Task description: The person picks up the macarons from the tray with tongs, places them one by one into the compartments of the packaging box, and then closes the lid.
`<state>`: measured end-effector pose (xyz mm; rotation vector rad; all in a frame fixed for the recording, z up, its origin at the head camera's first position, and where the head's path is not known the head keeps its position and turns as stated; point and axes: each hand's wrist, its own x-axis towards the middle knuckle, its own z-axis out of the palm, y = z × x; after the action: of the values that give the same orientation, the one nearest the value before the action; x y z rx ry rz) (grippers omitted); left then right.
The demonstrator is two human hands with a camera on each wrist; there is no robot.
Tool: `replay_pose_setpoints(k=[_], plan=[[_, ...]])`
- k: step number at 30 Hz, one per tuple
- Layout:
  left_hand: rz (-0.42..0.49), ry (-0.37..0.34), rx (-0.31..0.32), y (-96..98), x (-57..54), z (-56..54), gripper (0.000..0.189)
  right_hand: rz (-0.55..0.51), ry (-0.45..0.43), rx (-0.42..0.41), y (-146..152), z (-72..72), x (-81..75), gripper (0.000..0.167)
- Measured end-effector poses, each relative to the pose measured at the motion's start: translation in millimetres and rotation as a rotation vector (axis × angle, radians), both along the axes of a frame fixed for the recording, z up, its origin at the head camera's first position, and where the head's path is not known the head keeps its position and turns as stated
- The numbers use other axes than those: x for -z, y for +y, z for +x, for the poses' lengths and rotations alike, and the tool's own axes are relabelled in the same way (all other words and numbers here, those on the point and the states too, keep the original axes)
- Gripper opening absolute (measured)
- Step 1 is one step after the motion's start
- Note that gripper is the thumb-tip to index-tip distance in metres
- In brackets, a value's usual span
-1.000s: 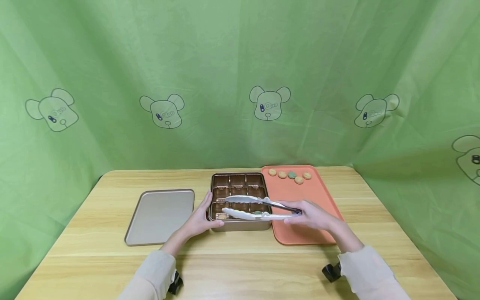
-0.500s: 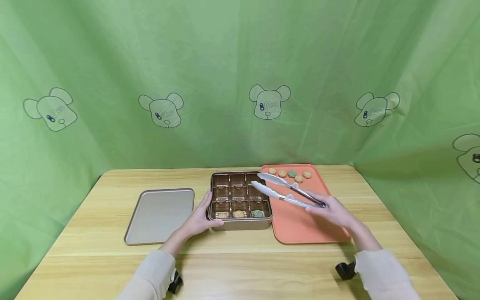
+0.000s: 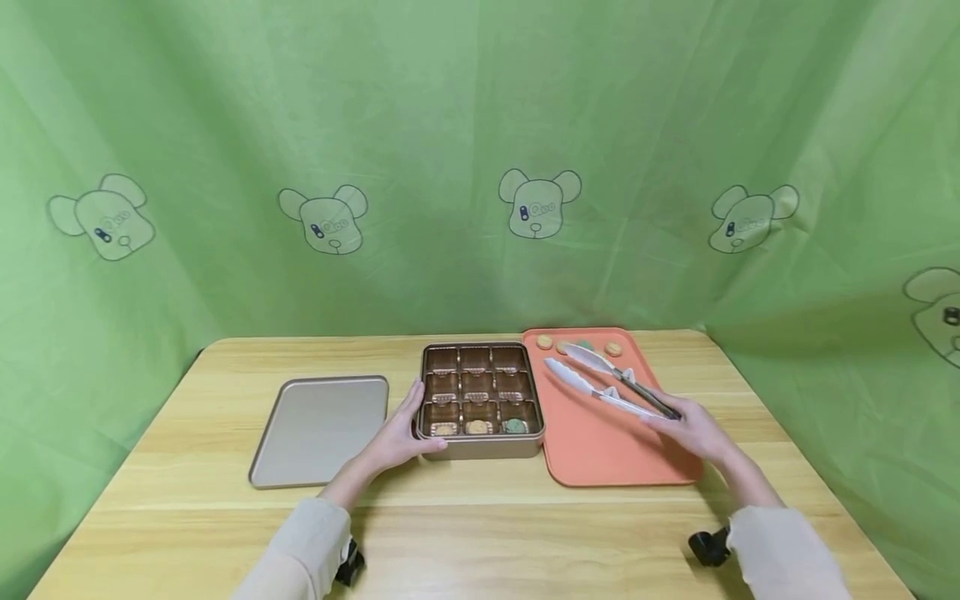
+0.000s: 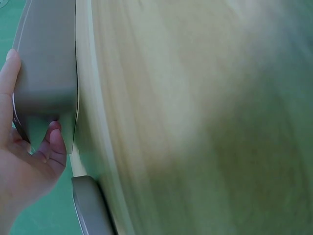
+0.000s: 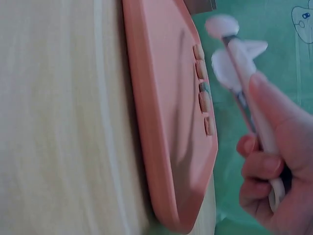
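a green curtain (image 3: 480, 125) backs a wooden tabletop (image 3: 480, 533). the left hand (image 3: 401, 437) wraps the near left corner of one nine-compartment tin box (image 3: 487, 450); three cookies (image 3: 477, 427) sit in its front row. right of the box, the right hand (image 3: 690, 427) grips one pair of tongs (image 3: 618, 374), tips spread, above one tray (image 3: 600, 446) with five cookies (image 3: 613, 349), probably light and crumbly, best pinched gently by the edges. left of the box, one lid (image 3: 322, 433).

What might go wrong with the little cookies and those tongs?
Maybe three things. The silver tongs with white tips, gripped in the right hand, are spread open over the flat orange-pink tray, so they might knock the small round tan cookies bunched at its far end. A cookie might slip between the tray and the square brown metal box. And if the left hand loosens, a bump could shift the box.
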<state>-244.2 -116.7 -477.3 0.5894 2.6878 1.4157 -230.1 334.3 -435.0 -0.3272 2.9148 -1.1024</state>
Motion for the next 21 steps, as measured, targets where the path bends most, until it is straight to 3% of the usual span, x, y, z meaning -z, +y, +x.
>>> replay_pose_setpoints(k=[8, 21], plan=[[-0.012, 0.002, 0.007, 0.6, 1.1, -0.3, 0.107, 0.115, -0.055, 0.116, -1.5, 4.7, -1.2, 0.071], [-0.019, -0.002, 0.003, 0.4, -1.0, -0.3, 0.107, 0.221, -0.115, 0.207, -7.3, -0.4, -2.1, 0.079]])
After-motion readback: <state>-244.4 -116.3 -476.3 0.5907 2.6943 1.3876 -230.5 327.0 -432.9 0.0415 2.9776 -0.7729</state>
